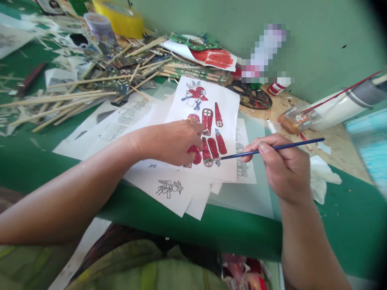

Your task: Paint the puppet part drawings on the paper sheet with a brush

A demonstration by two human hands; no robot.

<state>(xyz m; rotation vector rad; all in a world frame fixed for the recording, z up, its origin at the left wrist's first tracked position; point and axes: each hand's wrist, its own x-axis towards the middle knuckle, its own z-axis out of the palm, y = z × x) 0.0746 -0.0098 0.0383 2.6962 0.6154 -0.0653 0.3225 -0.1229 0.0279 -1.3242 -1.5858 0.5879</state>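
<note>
A white sheet (225, 105) with line drawings painted red, and a few blue parts, lies on top of several other papers. My left hand (178, 141) rests on the left part of this sheet, fingers bent down against it, holding nothing that I can see; it covers some red shapes. In my right hand (282, 165) is a thin blue paintbrush (250, 153), gripped between thumb and fingers. The brush tip meets the sheet by a small round detail at the lower end of a red shape, where a little green shows.
Wooden sticks (75, 98) and painted cut-outs lie heaped at the left and back. A dark paint palette (252, 96), a small red-and-white bottle (278, 86) and a clear jar (292, 121) stand behind my right hand. Crumpled tissue (323, 177) lies at the right. Yellow tape (121, 20) sits at the back.
</note>
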